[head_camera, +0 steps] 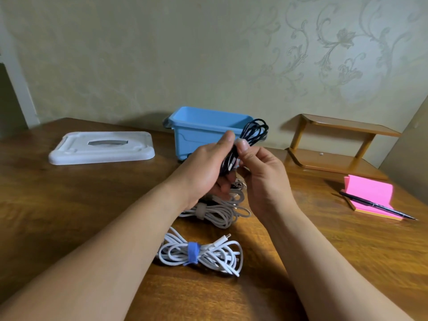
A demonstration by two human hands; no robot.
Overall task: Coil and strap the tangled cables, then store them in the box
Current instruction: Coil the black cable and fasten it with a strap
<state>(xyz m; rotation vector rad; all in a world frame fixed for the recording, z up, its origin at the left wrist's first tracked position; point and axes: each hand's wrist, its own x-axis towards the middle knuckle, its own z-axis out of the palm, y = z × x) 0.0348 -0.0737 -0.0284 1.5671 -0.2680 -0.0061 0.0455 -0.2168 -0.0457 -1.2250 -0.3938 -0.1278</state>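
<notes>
We logged two strapped coils on worktop (pixel 69 205): white coil (pixel 199 253), grey coil (pixel 214 213). Black coil (pixel 253 130) held before box (pixel 199 135); left grip (pixel 206 167) curled round it, right grip (pixel 261 174) pinching its strap (pixel 238 142). Boxing remained.

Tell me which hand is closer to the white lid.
Left. The left hand is right of the white lid, gripping the black cable; the right hand sits farther right, on the cable's other side.

Both hands gripping black cable (pixel 250 135) coil — blue box (pixel 196 133) behind
</notes>
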